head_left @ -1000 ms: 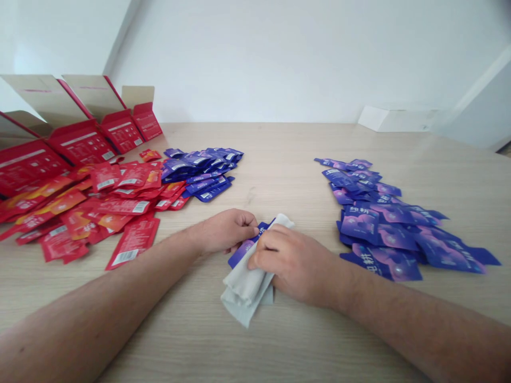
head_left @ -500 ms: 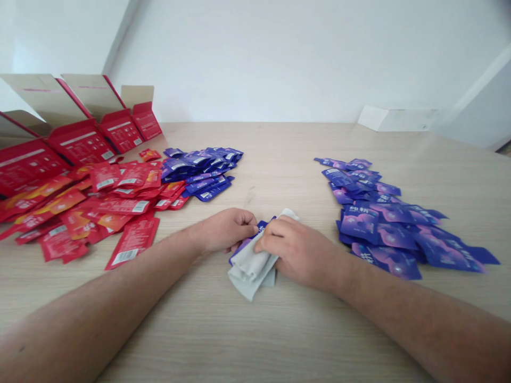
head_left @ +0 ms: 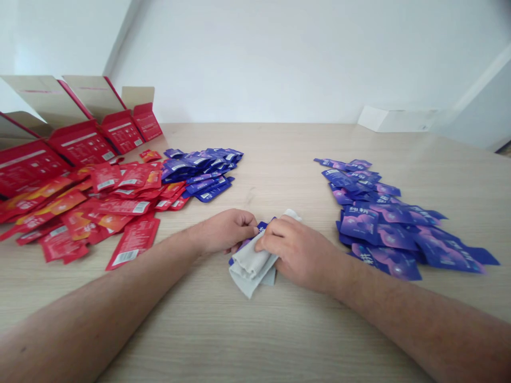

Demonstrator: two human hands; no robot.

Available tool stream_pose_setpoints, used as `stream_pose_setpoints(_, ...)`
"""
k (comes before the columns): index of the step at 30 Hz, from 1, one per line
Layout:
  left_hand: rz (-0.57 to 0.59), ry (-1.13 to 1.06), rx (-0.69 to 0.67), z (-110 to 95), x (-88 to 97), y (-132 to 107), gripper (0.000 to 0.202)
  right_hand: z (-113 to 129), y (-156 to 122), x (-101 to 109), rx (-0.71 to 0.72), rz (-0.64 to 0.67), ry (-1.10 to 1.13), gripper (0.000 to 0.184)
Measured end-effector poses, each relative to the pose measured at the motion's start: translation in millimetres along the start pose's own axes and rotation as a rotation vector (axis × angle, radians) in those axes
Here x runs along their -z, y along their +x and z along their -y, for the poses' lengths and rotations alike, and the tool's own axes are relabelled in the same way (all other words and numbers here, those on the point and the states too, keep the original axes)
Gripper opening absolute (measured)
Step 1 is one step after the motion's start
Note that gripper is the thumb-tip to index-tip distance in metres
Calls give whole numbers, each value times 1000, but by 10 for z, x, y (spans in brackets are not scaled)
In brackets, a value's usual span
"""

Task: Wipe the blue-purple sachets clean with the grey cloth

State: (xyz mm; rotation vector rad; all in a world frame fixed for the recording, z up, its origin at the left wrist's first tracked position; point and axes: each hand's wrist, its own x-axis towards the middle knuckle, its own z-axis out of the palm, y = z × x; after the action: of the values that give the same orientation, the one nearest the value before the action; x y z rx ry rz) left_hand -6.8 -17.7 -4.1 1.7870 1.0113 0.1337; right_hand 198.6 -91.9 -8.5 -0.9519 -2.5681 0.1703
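In the head view, a packet lies on the wooden surface, near the middle, between the two hands. A folded white cloth covers most of it; only its far end and a strip along its left edge show.

The right hand grips the cloth, thumb and fingers closed on its folds, over the packet. The cloth's near corner spreads out on the surface, and its far end pokes out beyond the knuckles. The left hand is narrow, its fingers curled and its thumb at the packet's left edge; whether it pinches the packet or only presses on it, I cannot tell.

To the left lies a heap of red packets, touching a smaller purple pile on its far right side. Behind the red heap, red boxes stand in a row, flaps up. To the right spreads a purple heap. A white box sits at the far right, by the wall.
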Motion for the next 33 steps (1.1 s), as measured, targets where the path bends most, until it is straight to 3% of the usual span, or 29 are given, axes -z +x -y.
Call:
stream_pose_setpoints(3,5,4,1,0,4,-1,26,40,-2,-2,88,31,19,26)
stream_pose_setpoints(9,-12,-3,-7,-4,-6,-5,29,21,0,21,-23,3,7,29)
stream_pose_setpoints(14,-2,0,0,-9,2,-4,26,47,-3,7,85,40,28,26)
stream_pose_setpoints(19,-5,-6,0,-9,3,-9,27,25,4,17,-15,0,8,29)
stream_pose_setpoints(24,2,-1,-3,4,4,-4,25,51,0,15,64,42,7,24)
stream_pose_setpoints(30,-4,-6,-10,-8,-4,-8,27,16,-9,9,-14,-5,7,30)
stream_pose_setpoints(33,0,3,-3,-14,-4,-12,26,50,-10,1,63,26,10,26)
